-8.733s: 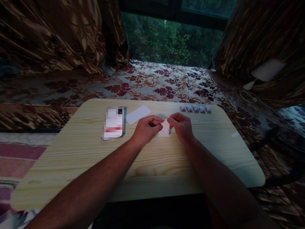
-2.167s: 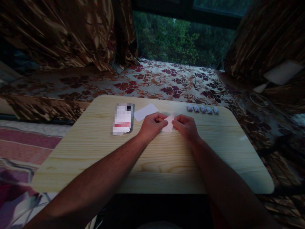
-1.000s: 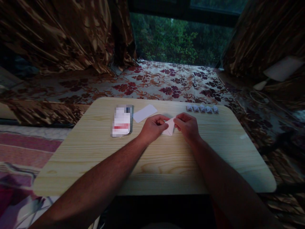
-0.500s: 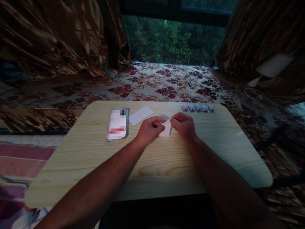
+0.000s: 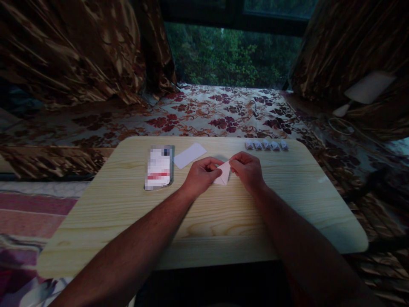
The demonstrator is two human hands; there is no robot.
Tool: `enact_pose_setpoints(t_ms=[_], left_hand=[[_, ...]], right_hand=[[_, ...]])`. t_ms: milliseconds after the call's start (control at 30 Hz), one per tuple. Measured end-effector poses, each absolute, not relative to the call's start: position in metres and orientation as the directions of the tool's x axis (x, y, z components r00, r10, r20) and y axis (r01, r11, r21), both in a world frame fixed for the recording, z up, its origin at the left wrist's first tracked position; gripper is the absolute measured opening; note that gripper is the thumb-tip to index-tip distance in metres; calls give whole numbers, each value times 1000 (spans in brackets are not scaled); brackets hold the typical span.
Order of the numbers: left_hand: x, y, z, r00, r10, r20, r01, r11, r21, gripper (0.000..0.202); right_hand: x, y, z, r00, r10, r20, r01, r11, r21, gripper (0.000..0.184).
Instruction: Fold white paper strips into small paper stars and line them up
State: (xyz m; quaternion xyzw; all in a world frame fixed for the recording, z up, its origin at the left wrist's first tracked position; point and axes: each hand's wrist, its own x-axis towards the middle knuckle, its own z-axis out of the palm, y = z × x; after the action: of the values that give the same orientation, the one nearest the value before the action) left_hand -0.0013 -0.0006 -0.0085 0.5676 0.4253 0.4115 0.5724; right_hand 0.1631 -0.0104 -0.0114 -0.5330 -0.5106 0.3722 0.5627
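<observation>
A small folded piece of white paper is held between my two hands over the middle of the table. My left hand pinches its left side, the thumb lying on top of the paper. At its upper right corner, the thumb and fingers of my right hand are closed on the edge. Diagonal creases show on the paper's lower part. The fingertips beneath and behind it are partly hidden.
The pale wooden table has rounded corners. A flat stack of white paper lies beyond my left hand, beside a blurred-out phone-shaped object. Several small folded paper pieces stand in a row at the far right edge.
Both hands keep the same grip on the folded paper, with hardly any movement. The whole view has shifted very slightly.
</observation>
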Motion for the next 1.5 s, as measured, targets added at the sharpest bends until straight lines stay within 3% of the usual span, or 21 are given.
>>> enact_pose_setpoints(t_ms=[367,600,833,1500], left_hand=[[-3,0,-10,270,963,-7,-19,12,1000,25],[-3,0,-10,258,966,0,-47,13,999,27],[-5,1,-10,220,975,22,-58,-9,998,27],[-3,1,-12,163,982,97,-42,-91,995,24]], right_hand=[[161,-11,-12,164,977,136,86,123,-989,8],[159,-13,-11,165,975,146,172,118,-978,9],[159,-13,-8,114,990,82,107,70,-992,5],[157,-12,-13,131,986,105,181,80,-980,4]])
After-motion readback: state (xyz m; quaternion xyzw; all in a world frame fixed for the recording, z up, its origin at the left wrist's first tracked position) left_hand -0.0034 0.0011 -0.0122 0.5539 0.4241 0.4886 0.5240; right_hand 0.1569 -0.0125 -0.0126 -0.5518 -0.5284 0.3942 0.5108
